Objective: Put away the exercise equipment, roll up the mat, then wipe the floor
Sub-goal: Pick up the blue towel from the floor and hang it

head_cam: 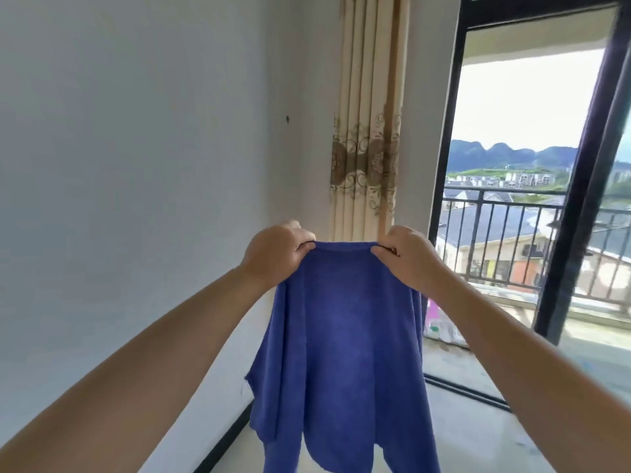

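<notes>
A blue cloth point(341, 336) hangs in front of me at arm's length, spread out and drooping toward the floor. My left hand point(273, 254) pinches its top left corner. My right hand point(409, 254) pinches the top right corner. Both arms are stretched forward at about chest height. The cloth's lower edge runs out of the frame's bottom. No mat or exercise equipment is in view.
A white wall point(136, 165) fills the left. A beige patterned curtain point(368, 131) hangs in the corner behind the cloth. A dark-framed sliding glass door point(566, 199) stands open to a balcony with a railing point(495, 240). A pink and white bag point(440, 326) sits by the door. Pale floor point(461, 421) lies below.
</notes>
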